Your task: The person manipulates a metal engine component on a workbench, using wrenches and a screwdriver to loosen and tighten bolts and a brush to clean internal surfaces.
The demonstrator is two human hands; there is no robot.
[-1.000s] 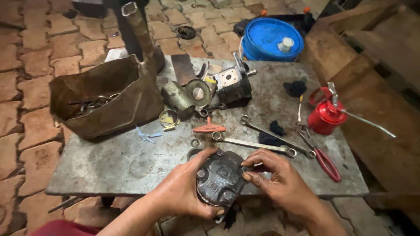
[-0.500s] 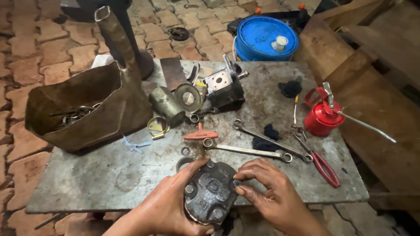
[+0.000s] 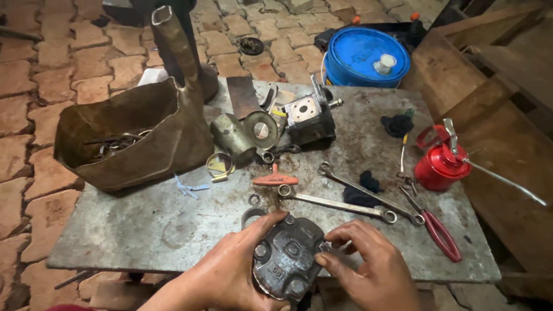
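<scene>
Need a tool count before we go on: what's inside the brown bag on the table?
The brown bag stands open on the metal table. Inside, a tangle of dark metal tools shows near the mouth. The bag's front wall hides anything deeper, so no count is possible.

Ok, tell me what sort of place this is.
Probably an outdoor repair workshop: a grimy metal table on brick paving, spanners, a red oil can, and both hands gripping a bolted metal housing.

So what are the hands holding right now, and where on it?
Both grip the dark metal housing: the left hand wraps its left side, the right hand pinches its right edge by a bolt.
</scene>
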